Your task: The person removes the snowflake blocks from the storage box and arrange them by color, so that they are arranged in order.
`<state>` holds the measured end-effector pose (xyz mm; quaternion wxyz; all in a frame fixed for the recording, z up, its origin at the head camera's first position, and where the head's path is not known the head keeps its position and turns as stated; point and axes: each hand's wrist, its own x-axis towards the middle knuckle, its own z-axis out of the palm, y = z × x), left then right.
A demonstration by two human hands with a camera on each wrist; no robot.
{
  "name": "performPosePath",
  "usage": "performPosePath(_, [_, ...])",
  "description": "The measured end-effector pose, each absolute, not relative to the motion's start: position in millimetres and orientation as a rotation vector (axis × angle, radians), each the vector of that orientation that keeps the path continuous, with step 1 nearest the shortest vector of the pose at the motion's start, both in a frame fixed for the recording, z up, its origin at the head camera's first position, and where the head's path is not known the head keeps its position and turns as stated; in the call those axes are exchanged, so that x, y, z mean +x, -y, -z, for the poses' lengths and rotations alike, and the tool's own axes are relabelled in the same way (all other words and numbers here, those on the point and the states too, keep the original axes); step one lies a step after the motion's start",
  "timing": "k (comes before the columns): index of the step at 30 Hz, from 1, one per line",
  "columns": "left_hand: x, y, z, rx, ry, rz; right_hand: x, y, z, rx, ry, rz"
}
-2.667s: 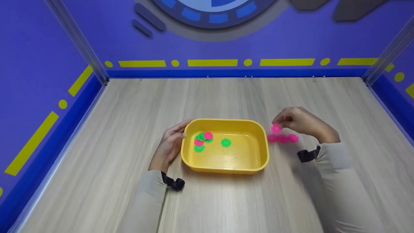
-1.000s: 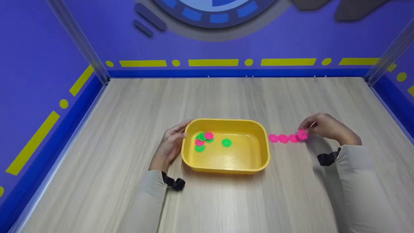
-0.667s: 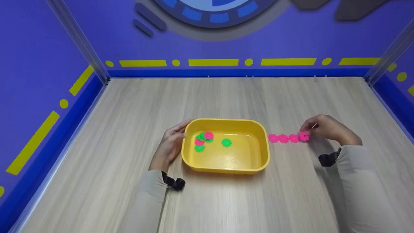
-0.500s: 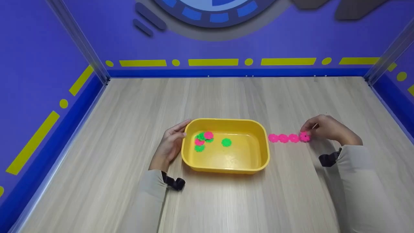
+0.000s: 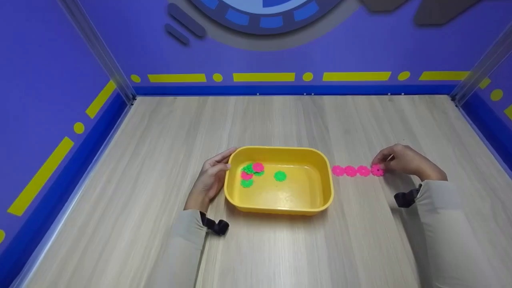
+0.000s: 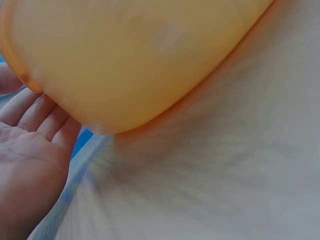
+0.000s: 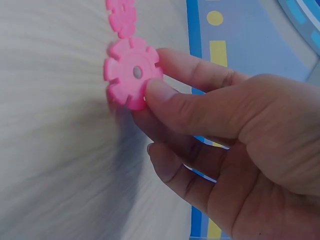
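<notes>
R hand (image 5: pixel 405 161) pinches pink disc (image 7: pixel 119 70) by pink row (image 5: pixel 351 171), L hand (image 5: pixel 208 178) straight-fingered agst tub (image 5: pixel 296 194) w/ grn/pink discs (image 5: pixel 258 167).

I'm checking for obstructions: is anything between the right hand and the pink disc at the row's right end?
Nothing visible: the right hand pinches that pink disc directly. The row's other pink discs lie to its left, toward the yellow tub, not in between.

1. Your right hand (image 5: pixel 408 162) has moved away from the yellow plastic tray (image 5: pixel 300 194) to the far end of the row of three pink notched discs (image 5: pixel 351 171).
2. The pinched disc (image 5: pixel 377 170), earlier near the row's tray end, now lines up fourth.
3. Since a second ago, you've brought it slightly lower and farther out.
</notes>
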<state>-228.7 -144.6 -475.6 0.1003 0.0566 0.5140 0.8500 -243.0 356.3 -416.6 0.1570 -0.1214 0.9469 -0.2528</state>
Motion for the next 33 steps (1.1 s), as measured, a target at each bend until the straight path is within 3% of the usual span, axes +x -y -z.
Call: performPosePath(33, [-228.8,145.0,475.7,0.181,-1.505,-2.516,-244.4,-352.1,421.6,-0.307,-2.727,0.712])
